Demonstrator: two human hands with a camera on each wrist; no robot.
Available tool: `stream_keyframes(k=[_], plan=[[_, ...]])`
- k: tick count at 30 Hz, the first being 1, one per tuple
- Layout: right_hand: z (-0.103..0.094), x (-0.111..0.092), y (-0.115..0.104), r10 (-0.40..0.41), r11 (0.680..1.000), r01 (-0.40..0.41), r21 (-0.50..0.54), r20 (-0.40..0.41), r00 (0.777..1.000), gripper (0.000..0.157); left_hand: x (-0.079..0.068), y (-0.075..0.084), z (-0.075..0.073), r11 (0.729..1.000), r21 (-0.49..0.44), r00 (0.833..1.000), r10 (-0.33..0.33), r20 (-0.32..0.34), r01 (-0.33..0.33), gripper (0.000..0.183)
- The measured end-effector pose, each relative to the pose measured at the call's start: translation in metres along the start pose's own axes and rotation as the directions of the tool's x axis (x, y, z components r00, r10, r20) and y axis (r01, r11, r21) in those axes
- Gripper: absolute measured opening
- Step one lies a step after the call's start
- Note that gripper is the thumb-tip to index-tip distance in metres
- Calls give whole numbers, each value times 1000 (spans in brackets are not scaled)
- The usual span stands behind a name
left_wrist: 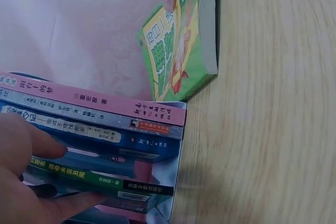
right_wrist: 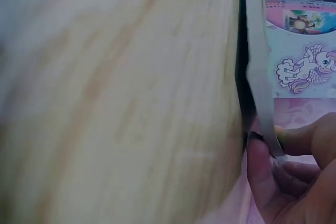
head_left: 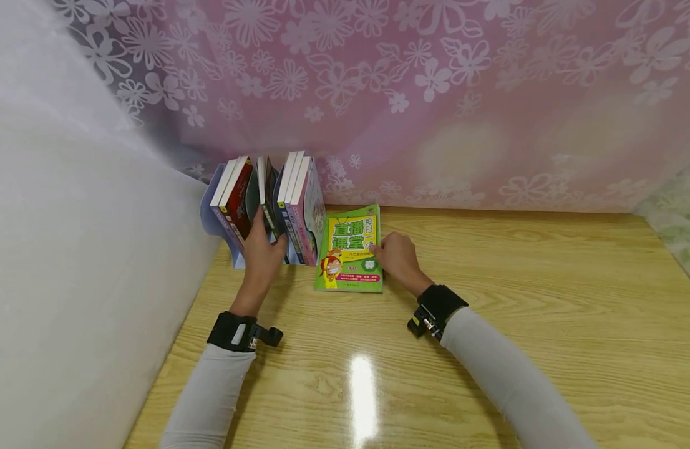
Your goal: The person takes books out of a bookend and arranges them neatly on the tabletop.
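A green and yellow book (head_left: pixel 349 282) lies face up on the table, right of the bookends. My right hand (head_left: pixel 400 257) pinches its right edge, thumb on the cover and fingers beneath; in the right wrist view a dark gap shows under the book's page edge (right_wrist: pixel 258 77). My left hand (head_left: pixel 259 254) is at the middle of the bookends (head_left: pixel 210 209), thumb and a finger on either side of a thin book with a dark green spine (left_wrist: pixel 105 181). That book stands upright. Whether any other book is in this grip is hidden.
Two books, one with a dark red cover (head_left: pixel 239 196), stand in the left slot. Several books, the outermost a pink one (head_left: pixel 301 218), stand in the right slot. A white wall (head_left: pixel 87 249) borders the left side; a pink flowered curtain (head_left: pixel 379 93) hangs behind the wooden table (head_left: pixel 519 280).
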State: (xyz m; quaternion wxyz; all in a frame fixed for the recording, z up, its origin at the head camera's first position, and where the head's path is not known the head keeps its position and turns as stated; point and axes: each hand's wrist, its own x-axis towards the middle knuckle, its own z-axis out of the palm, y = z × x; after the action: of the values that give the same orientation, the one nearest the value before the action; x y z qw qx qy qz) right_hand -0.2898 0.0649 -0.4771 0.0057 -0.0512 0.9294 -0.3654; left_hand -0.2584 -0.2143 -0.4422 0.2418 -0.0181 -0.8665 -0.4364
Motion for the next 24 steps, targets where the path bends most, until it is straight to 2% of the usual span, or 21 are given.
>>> stream_keyframes(k=[5,12,24], plan=[[1,2,3,20,999,-20,-26,-3,1000,36,1,-1,4,999,37,1000,-8,-13,9,82],[1,5,4,66,995,-65,-73,11,998,43,1,-4,8,999,44,1000,-2,-21,3,76],[-1,9,2,137,990,-134,-29,89,987,32,-3,-9,15,992,123,999,-21,-48,27,60]])
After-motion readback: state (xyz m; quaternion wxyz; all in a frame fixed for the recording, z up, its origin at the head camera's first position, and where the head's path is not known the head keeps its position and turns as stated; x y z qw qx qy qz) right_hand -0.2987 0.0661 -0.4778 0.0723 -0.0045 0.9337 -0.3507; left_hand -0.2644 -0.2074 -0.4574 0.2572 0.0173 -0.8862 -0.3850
